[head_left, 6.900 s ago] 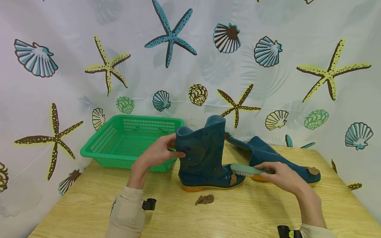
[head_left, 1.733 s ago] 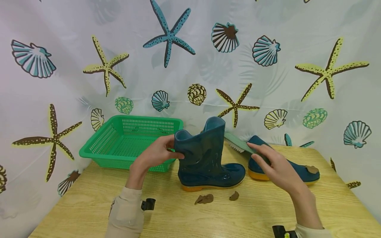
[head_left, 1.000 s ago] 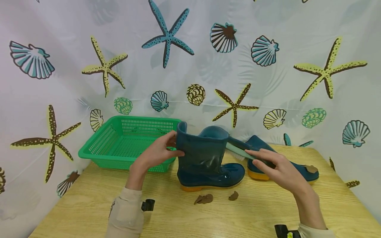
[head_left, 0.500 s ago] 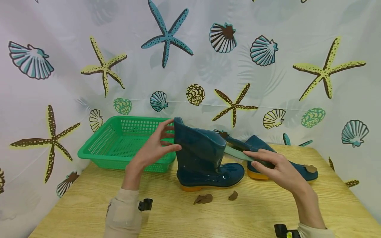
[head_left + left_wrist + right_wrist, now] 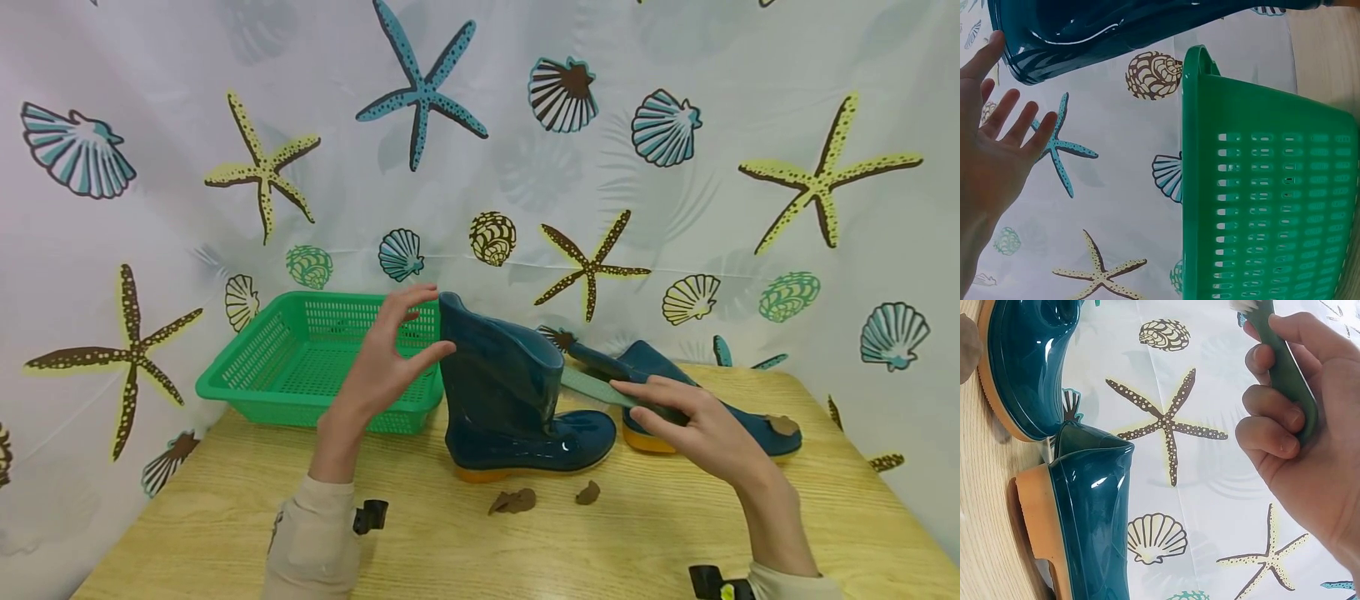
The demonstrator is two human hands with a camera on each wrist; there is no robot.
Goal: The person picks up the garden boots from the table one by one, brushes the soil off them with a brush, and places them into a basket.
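Note:
An upright dark blue rubber boot with an orange sole stands on the table. My left hand is beside its top, fingers spread and thumb tip right at the shaft; in the left wrist view a fingertip overlaps the boot's rim. With my right hand I grip a green scrub brush, its head behind the shaft. Curled fingers wrap the brush's handle in the right wrist view. A second blue boot lies on its way rightward, with a brown clump on its toe.
Two brown clumps, one larger and one smaller, lie on the wooden table in front of the upright boot. Behind my left hand is a green slotted plastic basket. A shell-and-starfish curtain hangs along the back.
The brown clump on the upright boot's toe has come off onto the table. My right hand moved the brush from toe to behind the shaft. My left hand let go, and the shaft's top shifted.

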